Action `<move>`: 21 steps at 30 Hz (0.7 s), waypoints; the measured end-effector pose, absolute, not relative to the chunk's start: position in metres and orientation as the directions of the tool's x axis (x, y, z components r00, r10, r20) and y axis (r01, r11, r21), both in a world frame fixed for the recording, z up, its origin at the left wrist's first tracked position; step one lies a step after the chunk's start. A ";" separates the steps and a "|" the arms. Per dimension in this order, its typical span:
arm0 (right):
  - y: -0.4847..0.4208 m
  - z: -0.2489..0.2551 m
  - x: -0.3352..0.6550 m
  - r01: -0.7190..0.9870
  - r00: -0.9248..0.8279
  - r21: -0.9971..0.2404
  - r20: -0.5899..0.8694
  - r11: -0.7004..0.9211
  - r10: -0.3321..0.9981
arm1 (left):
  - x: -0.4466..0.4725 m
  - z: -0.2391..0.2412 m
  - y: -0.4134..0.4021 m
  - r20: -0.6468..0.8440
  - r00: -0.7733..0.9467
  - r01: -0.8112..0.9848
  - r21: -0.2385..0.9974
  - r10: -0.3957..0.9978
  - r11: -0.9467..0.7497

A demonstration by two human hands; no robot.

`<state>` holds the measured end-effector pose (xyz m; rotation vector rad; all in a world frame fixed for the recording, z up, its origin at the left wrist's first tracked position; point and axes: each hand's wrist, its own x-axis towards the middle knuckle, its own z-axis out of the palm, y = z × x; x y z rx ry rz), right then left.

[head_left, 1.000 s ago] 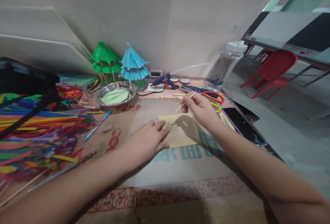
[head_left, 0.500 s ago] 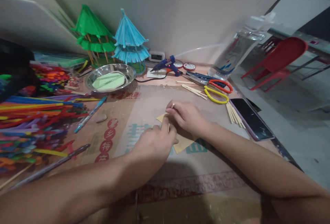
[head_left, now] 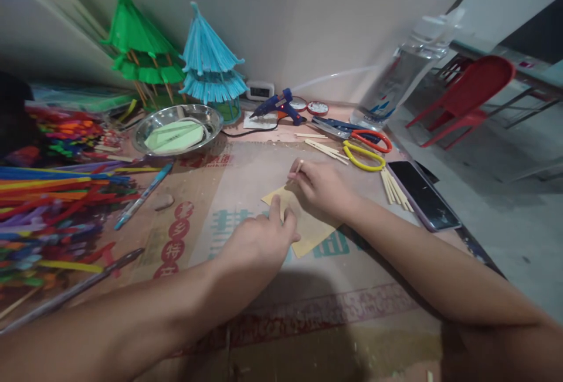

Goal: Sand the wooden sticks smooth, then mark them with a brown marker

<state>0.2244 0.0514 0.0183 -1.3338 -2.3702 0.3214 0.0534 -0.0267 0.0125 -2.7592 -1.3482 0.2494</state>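
Note:
A yellow sheet (head_left: 313, 233), seemingly paper or thin card, lies on the cardboard in front of me. My left hand (head_left: 259, 241) rests on its left part, index finger stretched out and the neighbouring finger apart from it. A thin pale strip, perhaps a stick, shows between those fingers. Beyond the sheet's upper edge, my right hand (head_left: 323, 185) pinches a short wooden stick (head_left: 300, 166), whose pale end sticks up above the fingertips. The rest of that stick is hidden by the hand.
Loose sticks (head_left: 326, 151), scissors (head_left: 364, 155) and a phone (head_left: 423, 195) lie to the right. Behind stand a glue gun (head_left: 275, 104), a metal bowl (head_left: 211, 129), green (head_left: 136, 30) and blue (head_left: 209, 47) paper-roofed models and a water bottle (head_left: 391, 77). Colourful pipe cleaners (head_left: 57, 185) spread leftward.
My right hand has drawn a little away from the left with the stick, uncovering more of the yellow sheet. The left hand stays on the sheet. The whole view has shifted slightly.

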 end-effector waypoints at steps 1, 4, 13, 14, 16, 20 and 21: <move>0.051 0.019 0.223 0.745 -0.485 -0.405 0.218 0.530 0.847 | 0.054 0.014 -0.026 -0.124 0.603 0.778 -0.126 0.788 -0.615; 0.050 0.019 0.221 0.735 -0.523 -0.391 0.193 0.554 0.830 | 0.054 0.016 -0.027 -0.124 0.593 0.787 -0.121 0.796 -0.605; 0.050 0.016 0.227 0.722 -0.550 -0.352 0.229 0.596 0.803 | 0.054 0.021 -0.029 -0.150 0.612 0.768 -0.119 0.776 -0.629; 0.051 0.016 0.229 0.743 -0.534 -0.325 0.238 0.585 0.811 | 0.054 0.021 -0.029 -0.153 0.608 0.771 -0.118 0.779 -0.625; 0.054 0.018 0.231 0.775 -0.478 -0.325 0.259 0.542 0.839 | 0.053 0.022 -0.029 -0.149 0.610 0.770 -0.122 0.779 -0.626; 0.053 0.031 0.237 0.645 -0.342 -0.590 0.345 0.486 0.874 | 0.050 0.024 -0.026 -0.112 0.614 0.769 -0.139 0.782 -0.624; 0.051 0.035 0.240 0.583 -0.300 -0.660 0.367 0.474 0.880 | 0.050 0.024 -0.025 -0.099 0.611 0.773 -0.141 0.786 -0.619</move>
